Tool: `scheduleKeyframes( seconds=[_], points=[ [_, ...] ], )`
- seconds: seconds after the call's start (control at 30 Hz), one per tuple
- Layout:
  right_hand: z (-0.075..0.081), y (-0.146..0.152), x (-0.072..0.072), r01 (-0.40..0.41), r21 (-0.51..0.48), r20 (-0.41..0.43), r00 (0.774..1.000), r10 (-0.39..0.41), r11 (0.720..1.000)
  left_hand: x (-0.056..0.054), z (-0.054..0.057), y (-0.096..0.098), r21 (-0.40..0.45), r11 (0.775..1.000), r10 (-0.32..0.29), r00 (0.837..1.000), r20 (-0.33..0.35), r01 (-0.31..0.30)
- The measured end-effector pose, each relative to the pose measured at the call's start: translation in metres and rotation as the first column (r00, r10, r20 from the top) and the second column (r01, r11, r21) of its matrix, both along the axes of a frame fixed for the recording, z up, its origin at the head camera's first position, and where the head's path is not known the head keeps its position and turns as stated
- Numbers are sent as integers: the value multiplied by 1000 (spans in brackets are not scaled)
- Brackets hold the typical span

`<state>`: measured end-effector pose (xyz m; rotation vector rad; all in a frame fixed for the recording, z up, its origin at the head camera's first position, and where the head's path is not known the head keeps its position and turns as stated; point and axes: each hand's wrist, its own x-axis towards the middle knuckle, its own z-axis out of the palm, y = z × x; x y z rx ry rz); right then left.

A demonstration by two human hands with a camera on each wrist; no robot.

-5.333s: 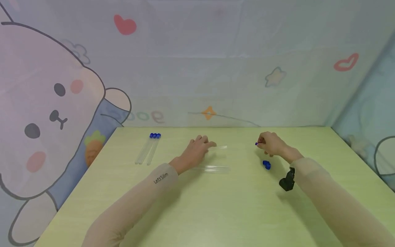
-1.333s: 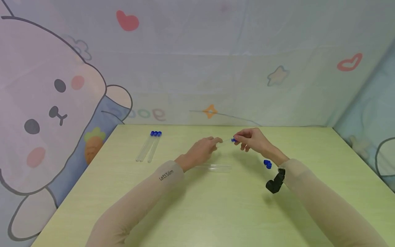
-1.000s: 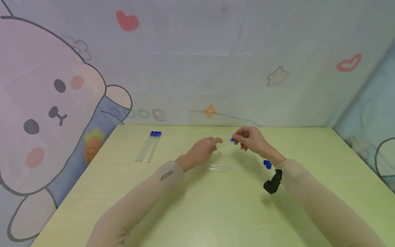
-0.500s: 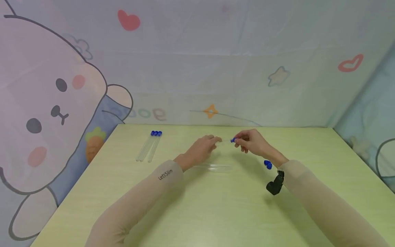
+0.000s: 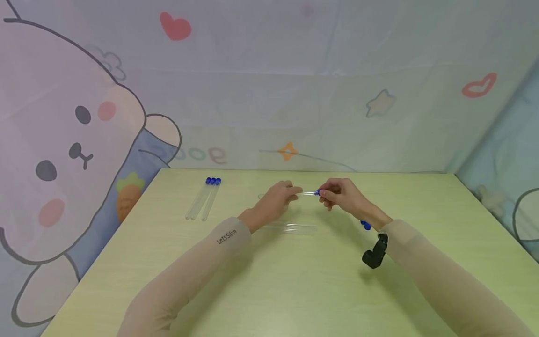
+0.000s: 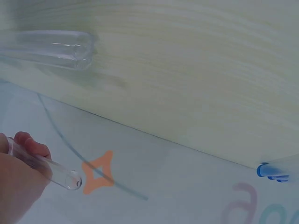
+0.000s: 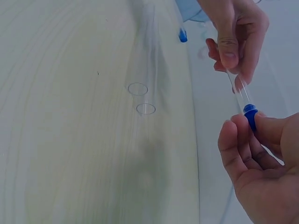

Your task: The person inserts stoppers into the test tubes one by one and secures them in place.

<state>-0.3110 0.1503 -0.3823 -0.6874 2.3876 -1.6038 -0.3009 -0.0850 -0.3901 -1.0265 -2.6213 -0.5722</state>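
Observation:
My left hand (image 5: 273,202) grips a clear test tube (image 5: 307,193) above the table, its mouth toward the right. The rounded end of this tube (image 6: 65,178) sticks out behind the fingers in the left wrist view. With thumb and fingers, my right hand (image 5: 346,195) pinches a blue cap (image 7: 251,117) at the tube's mouth. In the right wrist view the cap's narrower part meets the rim; how deep it sits I cannot tell. Below the hands lie two uncapped test tubes (image 7: 144,70), partly behind my left wrist in the head view.
Three test tubes with blue caps (image 5: 213,181) lie side by side at the back left of the table (image 5: 286,290). Loose blue caps (image 5: 366,225) sit under my right wrist, partly hidden. A black wrist camera (image 5: 375,255) hangs below the right sleeve. A printed curtain (image 5: 261,93) stands behind.
Since the oldest frame, my right hand has brought the cap leftward to the tube's mouth. Over the last half second, tube and cap have come more into line; both hands shift only slightly.

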Motion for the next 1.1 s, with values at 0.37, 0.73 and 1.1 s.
scheduleKeyframes(
  seconds=[0.37, 0.73, 1.1],
  points=[
    [2, -8, 4, 68, -59, 44, 997, -65, 996, 3, 0, 2, 14, 999, 44, 999, -7, -44],
    [3, -10, 4, 119, -98, 76, 991, -112, 988, 4, -1, 9, 10, 997, 77, 996, -50, -77],
    [4, -5, 0, 111, 5, 92, 990, -111, 994, 2, -2, 11, -26, 998, 63, 998, -20, -64]
  ],
)
